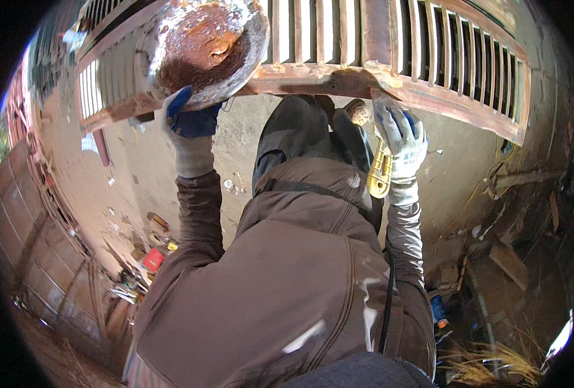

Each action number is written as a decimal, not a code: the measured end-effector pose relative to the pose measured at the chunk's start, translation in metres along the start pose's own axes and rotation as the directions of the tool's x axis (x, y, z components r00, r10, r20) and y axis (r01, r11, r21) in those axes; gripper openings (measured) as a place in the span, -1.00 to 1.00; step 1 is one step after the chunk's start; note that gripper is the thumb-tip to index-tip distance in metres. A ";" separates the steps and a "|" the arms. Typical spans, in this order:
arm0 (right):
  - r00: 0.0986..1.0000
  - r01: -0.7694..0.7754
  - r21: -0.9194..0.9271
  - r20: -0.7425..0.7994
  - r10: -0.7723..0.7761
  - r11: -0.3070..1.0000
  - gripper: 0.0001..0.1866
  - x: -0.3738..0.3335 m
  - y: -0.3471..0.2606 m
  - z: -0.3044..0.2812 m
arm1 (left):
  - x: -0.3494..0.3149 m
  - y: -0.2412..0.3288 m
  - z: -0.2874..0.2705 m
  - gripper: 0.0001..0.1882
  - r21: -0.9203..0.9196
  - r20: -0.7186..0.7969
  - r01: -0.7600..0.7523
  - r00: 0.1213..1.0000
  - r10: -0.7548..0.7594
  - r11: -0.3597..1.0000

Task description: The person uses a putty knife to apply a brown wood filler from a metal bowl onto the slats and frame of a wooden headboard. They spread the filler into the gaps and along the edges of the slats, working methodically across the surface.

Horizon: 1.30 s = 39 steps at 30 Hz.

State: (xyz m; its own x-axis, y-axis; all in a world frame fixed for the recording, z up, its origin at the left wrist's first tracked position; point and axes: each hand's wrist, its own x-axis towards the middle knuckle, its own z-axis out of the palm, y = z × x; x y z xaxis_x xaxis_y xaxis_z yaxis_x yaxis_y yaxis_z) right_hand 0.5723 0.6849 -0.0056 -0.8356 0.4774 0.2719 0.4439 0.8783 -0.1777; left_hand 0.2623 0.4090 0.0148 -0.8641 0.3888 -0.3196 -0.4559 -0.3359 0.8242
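Observation:
My left hand (193, 116), in a grey glove with blue palm and fingers, is closed on the near rim of a round metal bowl (256, 48). Reddish-brown paste (206, 35) fills much of the bowl and crusts its sides. Gloved the same way, my right hand (400, 132) is closed round a yellow-handled scraper (380, 169), the handle pointing down toward me. Its blade end blurs against the near rail of a slatted wooden frame (345, 79), so I cannot make out the edge. The bowl overlaps the left part of the frame.
My knees (293, 132) are below the frame's near edge. On the concrete floor (235, 149) lie scattered scraps. A red object (152, 260) sits among tools at lower left. Wood offcuts (509, 265) and dry straw (494, 362) lie at the right.

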 end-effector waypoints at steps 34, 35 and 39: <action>0.891 0.410 0.460 -0.017 -0.453 0.788 -0.58 0.074 -0.182 0.062 | -0.099 0.068 -0.188 -0.23 -0.314 -0.533 -0.369 0.831 0.159 0.875; 0.880 0.429 0.455 -0.015 -0.475 0.780 -0.58 0.081 -0.191 0.065 | -0.102 0.066 -0.193 -0.23 -0.317 -0.541 -0.371 0.826 0.155 0.873; 0.822 0.512 0.483 -0.034 -0.569 0.711 -0.59 0.113 -0.232 0.076 | -0.115 0.060 -0.199 -0.23 -0.370 -0.556 -0.403 0.818 0.148 0.837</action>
State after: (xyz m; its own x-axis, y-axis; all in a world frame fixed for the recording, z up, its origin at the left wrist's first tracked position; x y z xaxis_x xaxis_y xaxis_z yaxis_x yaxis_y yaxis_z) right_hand 0.3502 0.5333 -0.0058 -0.9281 -0.1062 0.3569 -0.2685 0.8550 -0.4438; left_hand 0.2917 0.1731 0.0080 -0.8930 -0.2084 -0.3989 -0.1123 -0.7551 0.6459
